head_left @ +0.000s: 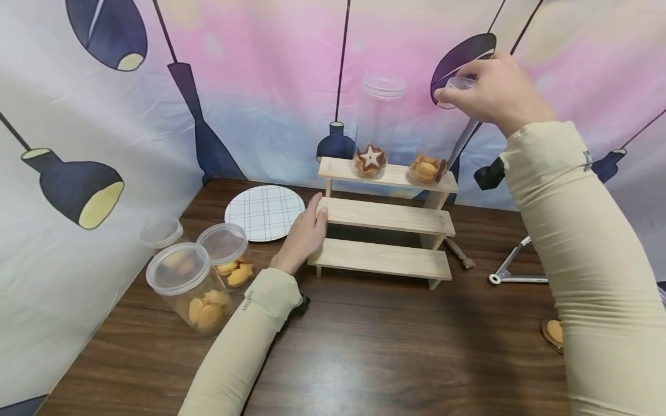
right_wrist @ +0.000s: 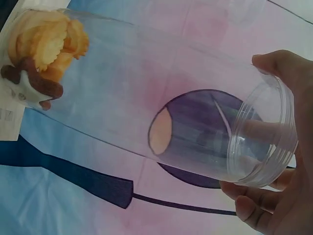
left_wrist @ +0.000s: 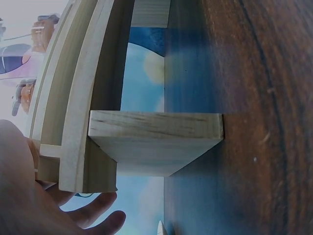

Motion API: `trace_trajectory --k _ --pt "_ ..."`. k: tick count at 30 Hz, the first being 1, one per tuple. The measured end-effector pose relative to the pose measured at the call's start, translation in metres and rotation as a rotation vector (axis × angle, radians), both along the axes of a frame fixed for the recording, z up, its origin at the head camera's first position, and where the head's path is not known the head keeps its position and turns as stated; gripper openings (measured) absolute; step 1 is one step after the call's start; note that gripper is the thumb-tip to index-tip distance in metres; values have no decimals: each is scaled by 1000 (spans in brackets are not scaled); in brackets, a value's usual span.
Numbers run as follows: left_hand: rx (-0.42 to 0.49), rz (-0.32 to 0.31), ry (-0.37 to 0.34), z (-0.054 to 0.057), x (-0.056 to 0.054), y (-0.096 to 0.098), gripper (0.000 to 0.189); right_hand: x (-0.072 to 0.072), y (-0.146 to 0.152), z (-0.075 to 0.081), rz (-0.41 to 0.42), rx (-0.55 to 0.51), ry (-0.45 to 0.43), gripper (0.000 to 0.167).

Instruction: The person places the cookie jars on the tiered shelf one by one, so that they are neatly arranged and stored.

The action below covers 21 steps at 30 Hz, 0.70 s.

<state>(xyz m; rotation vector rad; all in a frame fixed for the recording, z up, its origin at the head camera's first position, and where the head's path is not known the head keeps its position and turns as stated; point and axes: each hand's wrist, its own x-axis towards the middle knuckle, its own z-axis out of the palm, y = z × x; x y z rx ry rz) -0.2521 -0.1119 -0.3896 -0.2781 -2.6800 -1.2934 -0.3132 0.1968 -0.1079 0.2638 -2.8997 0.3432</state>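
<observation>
At the upper right, my right hand [head_left: 499, 92] grips the rim of a tall clear jar [right_wrist: 146, 88] without a lid. The jar stands upright at the right end of the top step of a wooden stepped stand [head_left: 385, 258]. Cookies [head_left: 428, 169], pale and brown ones, lie in its bottom. A second tall jar [head_left: 382, 115], holding a star-shaped cookie [head_left: 372, 156], stands to its left on that step. My left hand [head_left: 304, 234] holds the left end of the stand's middle step; in the left wrist view, fingertips [left_wrist: 110, 223] come round past the wood.
Several lidded jars with cookies [head_left: 208, 309] stand at the left of the brown table [head_left: 333, 358]. Behind them lies a checked plate [head_left: 265, 212]. Right of the stand are a wooden handle [head_left: 459, 253], a white metal frame [head_left: 515, 279] and a small dish with cookies [head_left: 554, 333].
</observation>
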Motion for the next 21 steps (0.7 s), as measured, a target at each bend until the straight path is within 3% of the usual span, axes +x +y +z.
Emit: trace_trajectory --k 21 --pt "-4 14 -6 -1 3 3 59 -11 -27 -11 -52 47 -41 90"
